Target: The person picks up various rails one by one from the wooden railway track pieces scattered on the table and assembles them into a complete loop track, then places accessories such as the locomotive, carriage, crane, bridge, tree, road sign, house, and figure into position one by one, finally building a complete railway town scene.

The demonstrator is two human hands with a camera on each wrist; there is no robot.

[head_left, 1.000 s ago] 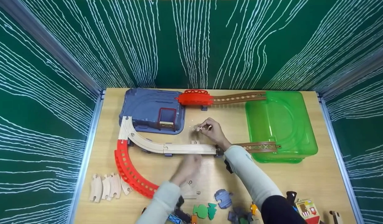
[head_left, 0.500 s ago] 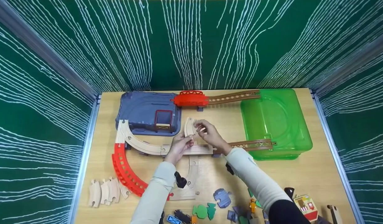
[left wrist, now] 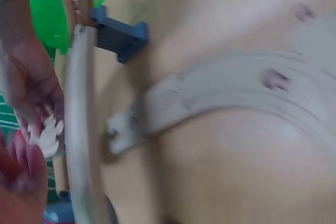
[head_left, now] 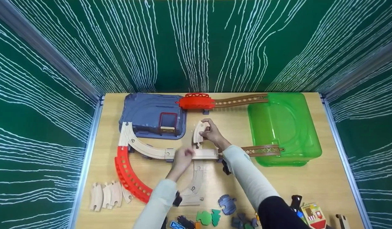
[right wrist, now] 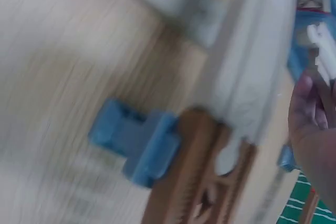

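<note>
My right hand (head_left: 212, 133) grips a short curved wooden track piece (head_left: 198, 135) between thumb and fingers, behind the raised wooden track (head_left: 205, 154). The piece's lower end shows a peg connector, near the end of the flat track (head_left: 198, 166) that runs under the raised track. In the right wrist view, the right hand (right wrist: 315, 124) holds the pale piece at the frame's edge. My left hand (head_left: 182, 159), blurred, hovers over the raised track, apart from the piece and holding nothing. The left wrist view shows its loosely bent fingers (left wrist: 34, 161) close to the held track piece (left wrist: 48, 137).
A grey-blue base (head_left: 145, 111) stands at back left, a green box (head_left: 285, 127) at right. Red curved track (head_left: 130, 178) bends toward the front. Loose wooden tracks (head_left: 107, 195) lie at left. Green tree pieces (head_left: 205, 218) and other toys lie along the front.
The left hand came up from the front, took hold of the curved track piece with the right hand, then let go and drew back. The right hand now holds the piece alone, slightly turned.
</note>
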